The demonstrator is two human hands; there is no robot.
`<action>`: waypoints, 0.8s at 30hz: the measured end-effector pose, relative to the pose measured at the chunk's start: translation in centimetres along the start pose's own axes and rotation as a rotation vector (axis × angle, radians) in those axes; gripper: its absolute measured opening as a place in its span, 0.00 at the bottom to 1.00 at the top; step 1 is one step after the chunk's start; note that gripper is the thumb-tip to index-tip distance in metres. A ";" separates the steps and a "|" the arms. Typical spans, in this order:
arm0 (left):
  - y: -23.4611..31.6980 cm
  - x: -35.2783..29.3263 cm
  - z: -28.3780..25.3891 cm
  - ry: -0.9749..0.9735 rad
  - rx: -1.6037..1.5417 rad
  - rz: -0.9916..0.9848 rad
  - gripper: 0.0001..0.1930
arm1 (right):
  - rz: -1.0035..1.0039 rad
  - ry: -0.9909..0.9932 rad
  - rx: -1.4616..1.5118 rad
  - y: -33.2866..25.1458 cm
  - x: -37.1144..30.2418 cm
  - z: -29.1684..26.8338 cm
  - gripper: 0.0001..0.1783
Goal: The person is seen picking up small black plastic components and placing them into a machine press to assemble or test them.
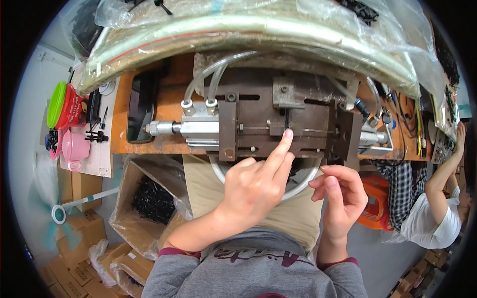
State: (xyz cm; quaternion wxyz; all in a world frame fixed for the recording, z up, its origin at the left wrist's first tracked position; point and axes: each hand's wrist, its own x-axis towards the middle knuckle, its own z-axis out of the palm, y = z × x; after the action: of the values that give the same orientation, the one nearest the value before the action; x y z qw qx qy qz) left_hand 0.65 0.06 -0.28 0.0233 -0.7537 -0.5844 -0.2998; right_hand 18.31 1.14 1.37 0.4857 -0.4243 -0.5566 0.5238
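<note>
My left hand (256,188) reaches over the middle of a dark metal fixture (258,141). Its index finger is stretched out, the tip touching a small black part (287,120) at the centre block, while the other fingers bend under. Nothing shows in its grip. To the right and nearer my body, my right hand (343,201) is raised in the air, fingers loosely curled and thumb apart, with no object visible in it. A silver air cylinder (199,130) sits at the fixture's left end, and thin rods run toward the centre from both sides.
Clear hoses (214,82) arch above the fixture. A plastic-wrapped curved panel (258,30) spans the back. Below left stands a box of black parts (154,198), near a fan (58,214). A pink cup (75,148) rests at left; another person (432,218) sits at right.
</note>
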 end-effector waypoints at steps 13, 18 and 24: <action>-0.6 -0.3 -0.9 -0.030 -0.169 0.039 0.11 | -0.822 0.010 -0.526 -6.5 17.7 3.2 0.09; -0.7 -1.8 -2.6 -0.181 -0.293 0.117 0.14 | -0.697 -0.223 -0.766 -7.4 28.3 5.8 0.14; -1.3 -2.9 -3.7 -0.233 -0.379 0.186 0.23 | -0.379 -0.310 -1.092 -9.3 37.6 8.0 0.25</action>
State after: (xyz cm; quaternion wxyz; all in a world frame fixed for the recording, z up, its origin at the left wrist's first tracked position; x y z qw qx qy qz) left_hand -2.54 -3.47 0.98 -0.1585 -0.8248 -0.4443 -0.3118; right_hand 4.47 35.77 14.40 0.1954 -0.4247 -0.8756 0.1219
